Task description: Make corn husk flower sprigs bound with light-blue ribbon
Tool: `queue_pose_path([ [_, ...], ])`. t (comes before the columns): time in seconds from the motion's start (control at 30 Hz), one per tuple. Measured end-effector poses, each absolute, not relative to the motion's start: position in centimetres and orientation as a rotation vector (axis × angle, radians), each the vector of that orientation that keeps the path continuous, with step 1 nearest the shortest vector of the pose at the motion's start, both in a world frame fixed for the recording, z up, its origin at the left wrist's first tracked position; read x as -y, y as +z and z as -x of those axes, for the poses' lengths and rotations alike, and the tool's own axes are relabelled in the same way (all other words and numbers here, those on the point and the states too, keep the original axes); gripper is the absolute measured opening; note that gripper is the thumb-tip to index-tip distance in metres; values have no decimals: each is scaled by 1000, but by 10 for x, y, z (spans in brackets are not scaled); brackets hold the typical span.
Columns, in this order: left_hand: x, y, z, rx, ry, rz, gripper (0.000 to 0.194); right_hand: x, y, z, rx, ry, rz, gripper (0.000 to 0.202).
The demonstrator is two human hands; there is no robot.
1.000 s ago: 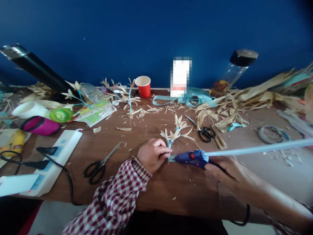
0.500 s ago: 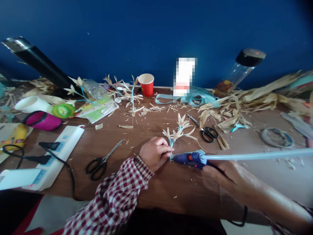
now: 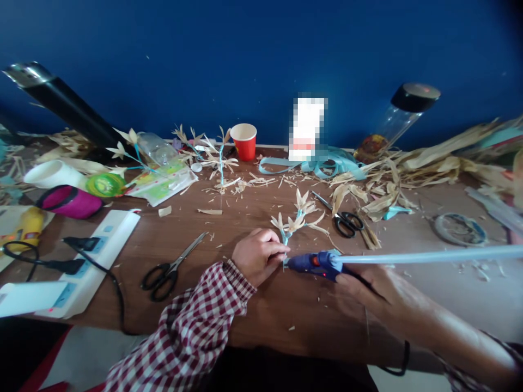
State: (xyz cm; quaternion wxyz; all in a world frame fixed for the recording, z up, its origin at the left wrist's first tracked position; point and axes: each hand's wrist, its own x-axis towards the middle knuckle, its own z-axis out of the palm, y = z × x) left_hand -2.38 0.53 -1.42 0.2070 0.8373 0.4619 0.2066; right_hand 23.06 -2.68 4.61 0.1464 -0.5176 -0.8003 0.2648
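Between the fingers of my left hand [image 3: 257,256] is the blue-wrapped stem of a dried-husk flower sprig [image 3: 295,220], which points away from me with its pale petals spread. My right hand [image 3: 368,288] is wrapped round a blue hot glue gun [image 3: 314,263] with a red lit dot on its side. Its nozzle is at the lower end of the stem, just below my left fingertips; whether it touches, I cannot tell. A long translucent glue stick [image 3: 425,256] sticks out of the gun's back to the right.
Black-handled scissors [image 3: 174,269] lie left of my left hand, and a second pair [image 3: 345,222] lies beyond the sprig. A white power strip [image 3: 98,256] with cables is at left. A red paper cup [image 3: 244,142], blue ribbon [image 3: 330,163] and dried husks [image 3: 388,185] are along the back.
Hardly anything differs. The glue gun and my right hand have shifted very slightly left, while my left hand keeps its grip on the stem.
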Motion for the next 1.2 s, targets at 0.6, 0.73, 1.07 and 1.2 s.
queue_pose_path([
  [0.6,-7,-16,23,-1280,552,-2327,19,30,40,-233,2282,1015,1545,27],
  [0.73,-6,-14,24,-1275,563,-2325,19,27,45,-233,2272,1084,1535,27],
  [1.07,-7,-17,25,-1280,562,-2327,19,23,43,-230,2273,1010,1522,27],
  [1.2,-6,-16,25,-1289,557,-2321,18,23,45,-230,2262,1033,1538,26],
])
